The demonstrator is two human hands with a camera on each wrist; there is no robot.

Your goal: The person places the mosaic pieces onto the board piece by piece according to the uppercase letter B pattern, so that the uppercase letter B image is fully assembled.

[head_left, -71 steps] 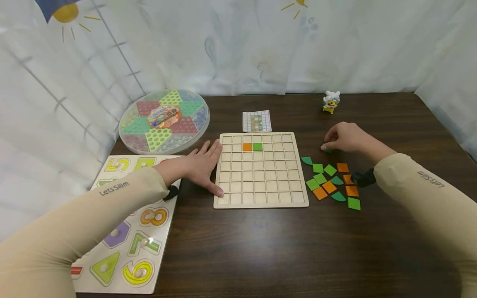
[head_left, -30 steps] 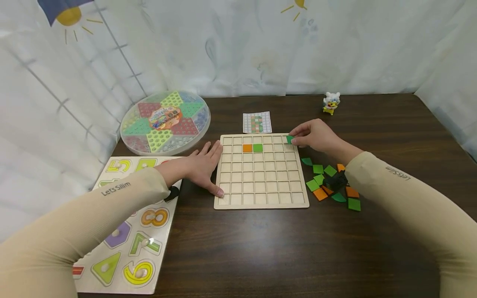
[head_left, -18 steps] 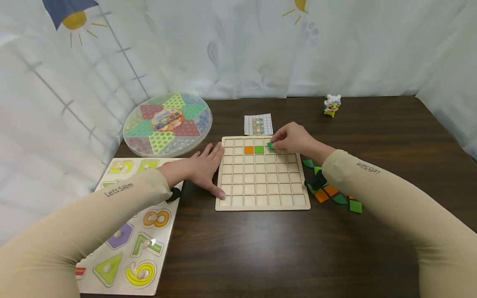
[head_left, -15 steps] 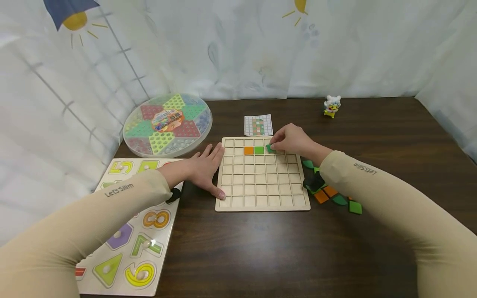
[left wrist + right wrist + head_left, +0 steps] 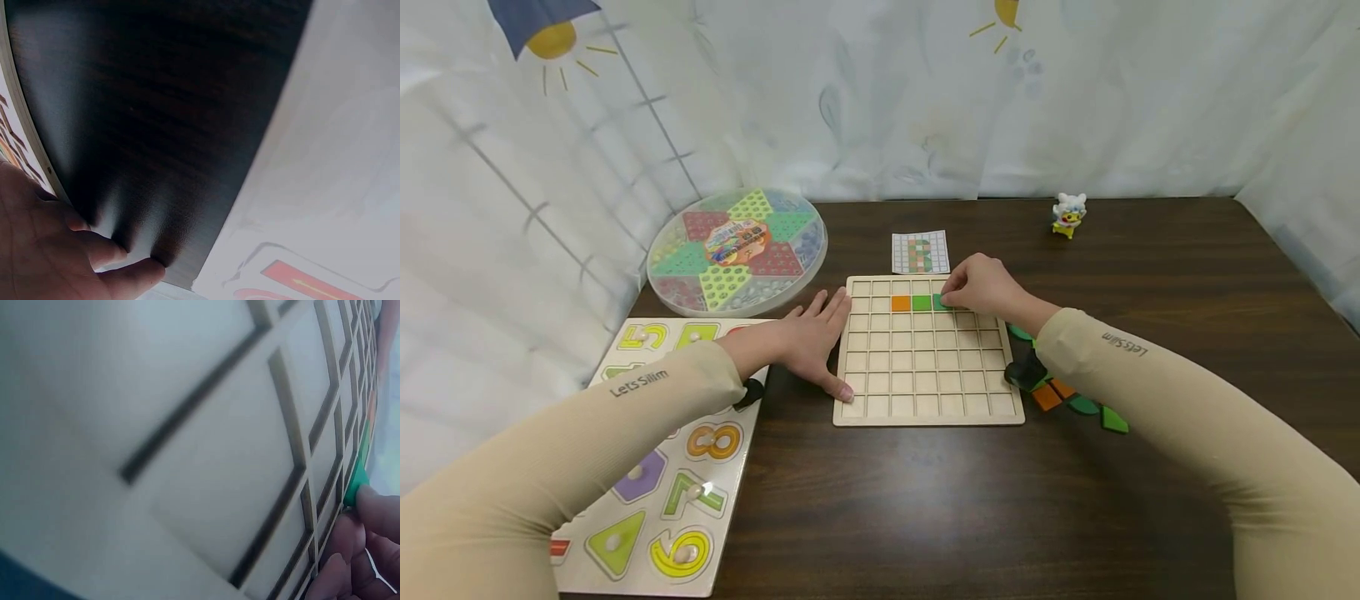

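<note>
A wooden grid board (image 5: 932,382) lies on the dark table. In its second row sit an orange square tile (image 5: 901,303) and a light green square tile (image 5: 921,303), side by side. My right hand (image 5: 987,287) pinches a dark green quarter-circle tile (image 5: 937,302) at the cell just right of the light green one. The right wrist view shows the tile (image 5: 355,483) low against the grid, partly covered by fingertips. With fingers spread, my left hand (image 5: 811,340) rests along the board's left edge, its thumb over the lower left corner.
Loose orange and green tiles (image 5: 1047,397) lie right of the board, partly under my right forearm. A pattern card (image 5: 921,252) lies behind the board. A number puzzle board (image 5: 703,467) and a round Chinese checkers set (image 5: 737,242) are at left; a small figurine (image 5: 1068,218) stands back right.
My right hand has carried the dark green tile leftward from beside the loose tiles to the board's second row and lowered it beside the light green square. The left hand has stayed put.
</note>
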